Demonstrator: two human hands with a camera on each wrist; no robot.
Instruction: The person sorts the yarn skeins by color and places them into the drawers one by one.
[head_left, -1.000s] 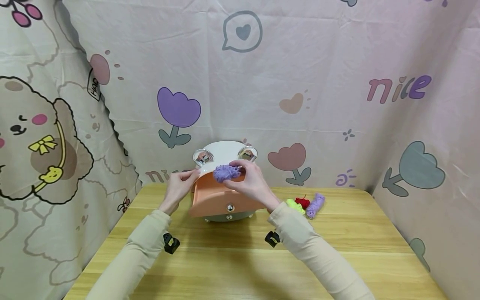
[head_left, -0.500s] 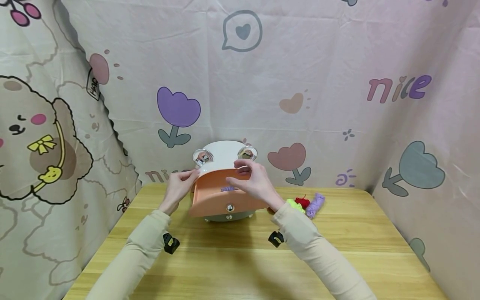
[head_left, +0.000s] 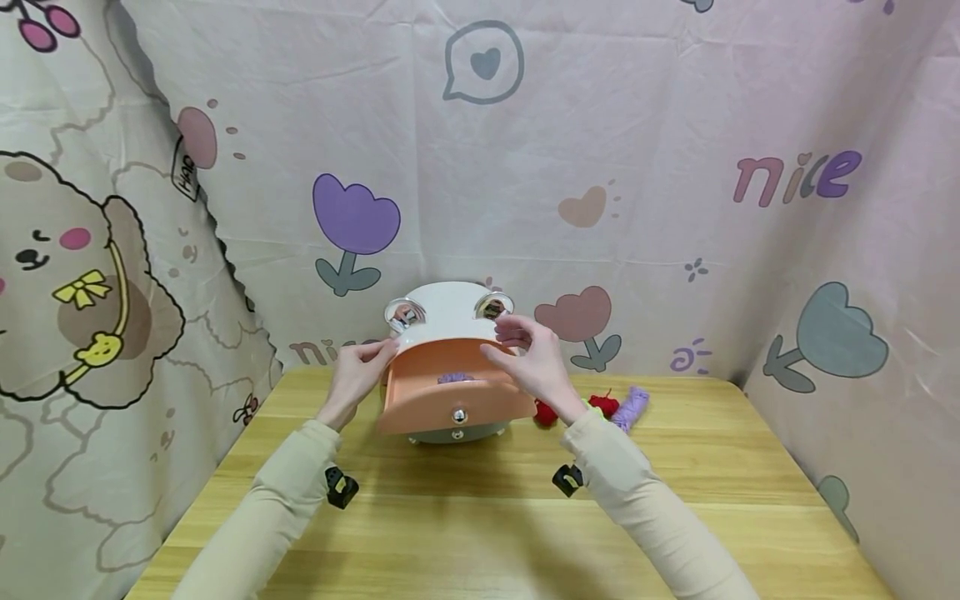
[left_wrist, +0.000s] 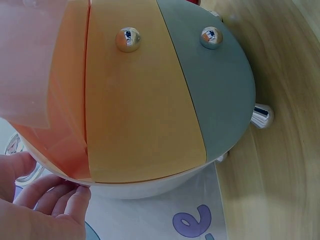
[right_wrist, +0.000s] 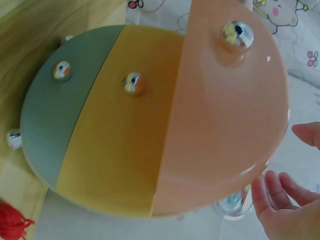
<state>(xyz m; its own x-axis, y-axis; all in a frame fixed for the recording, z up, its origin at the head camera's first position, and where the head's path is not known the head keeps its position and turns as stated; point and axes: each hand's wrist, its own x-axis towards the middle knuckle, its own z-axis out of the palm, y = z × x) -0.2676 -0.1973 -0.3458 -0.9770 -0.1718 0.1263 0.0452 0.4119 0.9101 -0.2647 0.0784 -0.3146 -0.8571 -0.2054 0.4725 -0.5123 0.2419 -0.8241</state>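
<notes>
A small rounded drawer cabinet point(head_left: 450, 310) with a white shell stands on the table. Its peach top drawer point(head_left: 427, 407) is pulled out, while the yellow drawer point(left_wrist: 140, 110) and green drawer point(left_wrist: 212, 100) are in. Inside the top drawer, a purple yarn bundle point(head_left: 455, 378) shows just over the front. My left hand point(head_left: 356, 379) grips the cabinet's upper left edge, thumb above and fingers along the side. At the drawer's upper right, my right hand point(head_left: 536, 362) holds nothing; its thumb and fingers are spread apart, close to the cabinet's rim.
To the right of the cabinet lie a red yarn bundle point(head_left: 545, 413), another red bundle point(head_left: 603, 405), a purple bundle point(head_left: 632, 408) and a partly hidden yellow-green one. A printed cloth point(head_left: 480, 167) hangs behind the wooden table point(head_left: 465, 533).
My right hand has let go of the purple yarn, which now lies in the top drawer, and has moved back to the right. My left hand has stayed in place.
</notes>
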